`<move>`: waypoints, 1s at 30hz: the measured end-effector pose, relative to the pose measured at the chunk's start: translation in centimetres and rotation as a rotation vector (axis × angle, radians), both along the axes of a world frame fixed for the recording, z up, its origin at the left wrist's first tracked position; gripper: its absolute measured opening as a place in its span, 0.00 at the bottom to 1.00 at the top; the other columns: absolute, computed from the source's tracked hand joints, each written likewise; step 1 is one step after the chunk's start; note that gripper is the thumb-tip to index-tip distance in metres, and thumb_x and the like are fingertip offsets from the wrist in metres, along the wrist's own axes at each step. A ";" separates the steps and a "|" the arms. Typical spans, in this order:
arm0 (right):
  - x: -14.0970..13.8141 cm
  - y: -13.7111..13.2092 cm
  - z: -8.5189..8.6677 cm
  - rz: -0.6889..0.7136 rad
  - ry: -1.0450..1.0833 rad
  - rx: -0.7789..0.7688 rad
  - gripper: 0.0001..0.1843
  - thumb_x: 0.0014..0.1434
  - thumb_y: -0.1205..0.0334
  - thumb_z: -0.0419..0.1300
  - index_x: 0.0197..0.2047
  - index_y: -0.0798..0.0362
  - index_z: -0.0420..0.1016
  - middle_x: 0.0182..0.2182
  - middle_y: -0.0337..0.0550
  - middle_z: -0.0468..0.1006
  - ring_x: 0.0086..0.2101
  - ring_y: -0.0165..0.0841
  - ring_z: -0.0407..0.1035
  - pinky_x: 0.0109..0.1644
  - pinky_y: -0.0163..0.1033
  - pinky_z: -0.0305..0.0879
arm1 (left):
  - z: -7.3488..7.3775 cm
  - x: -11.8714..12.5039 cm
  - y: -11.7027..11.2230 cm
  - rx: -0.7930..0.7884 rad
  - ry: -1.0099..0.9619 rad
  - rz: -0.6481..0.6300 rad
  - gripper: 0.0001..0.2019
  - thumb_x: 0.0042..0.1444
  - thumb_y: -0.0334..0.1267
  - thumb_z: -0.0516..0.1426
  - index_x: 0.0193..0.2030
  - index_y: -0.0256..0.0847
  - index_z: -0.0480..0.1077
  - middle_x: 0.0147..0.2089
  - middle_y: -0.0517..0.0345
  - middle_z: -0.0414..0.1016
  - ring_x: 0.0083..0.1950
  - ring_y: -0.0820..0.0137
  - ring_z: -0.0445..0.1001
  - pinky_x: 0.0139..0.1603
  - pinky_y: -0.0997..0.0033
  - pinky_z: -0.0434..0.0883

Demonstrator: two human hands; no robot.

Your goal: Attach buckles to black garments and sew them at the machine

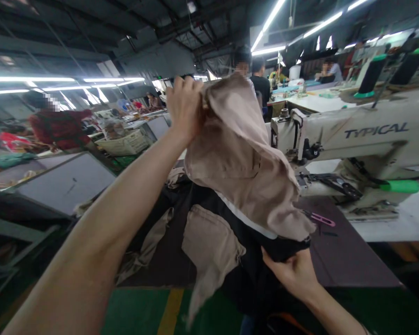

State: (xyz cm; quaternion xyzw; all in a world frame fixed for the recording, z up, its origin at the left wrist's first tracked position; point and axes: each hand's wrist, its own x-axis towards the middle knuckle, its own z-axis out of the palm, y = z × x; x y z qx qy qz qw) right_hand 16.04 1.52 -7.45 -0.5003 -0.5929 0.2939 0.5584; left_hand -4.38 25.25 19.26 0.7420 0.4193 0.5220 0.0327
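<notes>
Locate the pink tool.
Head view, right of centre: the pink tool lies on the dark tabletop, between the right hand and the sewing machine.

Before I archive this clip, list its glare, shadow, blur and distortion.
All in the head view: tubes glare white; the roof sinks into shadow; the beige flap smears at its hanging tip; the left forearm looks stretched toward the corner.

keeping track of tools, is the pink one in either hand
No, the pink tool lies on the dark tabletop, while the left hand and right hand both hold fabric.
</notes>
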 end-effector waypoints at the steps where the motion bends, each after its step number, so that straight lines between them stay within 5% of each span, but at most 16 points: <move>1: 0.1 -0.3 0.2 0.012 -0.016 0.009 0.07 0.50 0.63 0.67 0.34 0.54 0.77 0.25 0.42 0.78 0.31 0.38 0.73 0.37 0.39 0.72 | -1.4 1.4 0.5 0.005 0.044 0.012 0.17 0.49 0.25 0.63 0.47 0.34 0.71 0.48 0.56 0.69 0.63 0.61 0.57 0.62 0.62 0.56; 3: 0.6 -0.7 0.9 0.046 -0.053 0.022 0.14 0.48 0.64 0.67 0.40 0.53 0.77 0.33 0.45 0.80 0.36 0.40 0.74 0.45 0.42 0.72 | -4.6 3.8 -0.3 -0.016 0.115 0.010 0.20 0.49 0.28 0.65 0.50 0.35 0.69 0.48 0.54 0.71 0.55 0.63 0.65 0.57 0.64 0.60; 6: 2.0 -0.7 2.3 0.154 -0.073 -0.014 0.25 0.48 0.60 0.68 0.51 0.52 0.74 0.42 0.50 0.79 0.44 0.44 0.73 0.54 0.48 0.68 | -9.2 4.7 -5.4 -0.091 0.179 -0.085 0.11 0.58 0.38 0.60 0.45 0.37 0.68 0.36 0.59 0.72 0.34 0.72 0.71 0.40 0.71 0.65; 8: 3.0 0.0 3.0 0.285 0.042 -0.101 0.28 0.48 0.55 0.68 0.52 0.52 0.74 0.43 0.51 0.78 0.47 0.47 0.72 0.55 0.50 0.67 | -11.8 3.6 -9.8 -0.191 0.245 -0.302 0.09 0.62 0.43 0.56 0.39 0.39 0.69 0.33 0.59 0.72 0.32 0.73 0.70 0.36 0.73 0.65; 11: 3.3 1.8 2.5 0.357 0.421 -0.310 0.23 0.50 0.43 0.59 0.40 0.53 0.78 0.36 0.50 0.79 0.40 0.45 0.75 0.43 0.48 0.73 | -15.3 1.2 -15.0 -0.317 0.286 -0.484 0.11 0.60 0.44 0.58 0.43 0.40 0.70 0.40 0.54 0.74 0.41 0.68 0.73 0.44 0.69 0.70; 15: 1.6 3.3 0.6 0.330 0.475 -0.451 0.12 0.48 0.52 0.62 0.25 0.53 0.72 0.19 0.41 0.73 0.22 0.35 0.70 0.25 0.37 0.68 | -19.9 -0.6 -18.6 -0.140 0.127 -0.098 0.17 0.53 0.44 0.64 0.47 0.42 0.68 0.49 0.49 0.70 0.53 0.60 0.69 0.55 0.58 0.67; 17: 0.9 3.4 0.0 0.355 0.443 -0.501 0.12 0.42 0.58 0.67 0.21 0.53 0.68 0.17 0.39 0.71 0.19 0.32 0.68 0.22 0.34 0.65 | -21.6 -0.6 -19.4 -0.197 0.148 -0.083 0.20 0.52 0.46 0.65 0.49 0.42 0.68 0.51 0.49 0.70 0.54 0.59 0.68 0.57 0.57 0.67; 23: 0.1 4.0 0.1 0.392 0.348 -0.509 0.12 0.40 0.60 0.64 0.17 0.54 0.65 0.12 0.37 0.68 0.14 0.26 0.61 0.16 0.29 0.57 | -22.5 0.3 -19.5 -0.357 0.089 -0.184 0.21 0.56 0.42 0.61 0.56 0.41 0.66 0.57 0.47 0.67 0.57 0.59 0.67 0.57 0.60 0.67; 30: -2.1 4.4 0.3 0.353 0.186 -0.211 0.07 0.43 0.66 0.62 0.30 0.55 0.75 0.28 0.41 0.79 0.32 0.36 0.74 0.39 0.38 0.73 | -22.5 0.4 -19.6 -0.450 -0.079 -0.216 0.03 0.58 0.31 0.56 0.38 0.39 0.71 0.44 0.52 0.71 0.46 0.65 0.69 0.47 0.68 0.65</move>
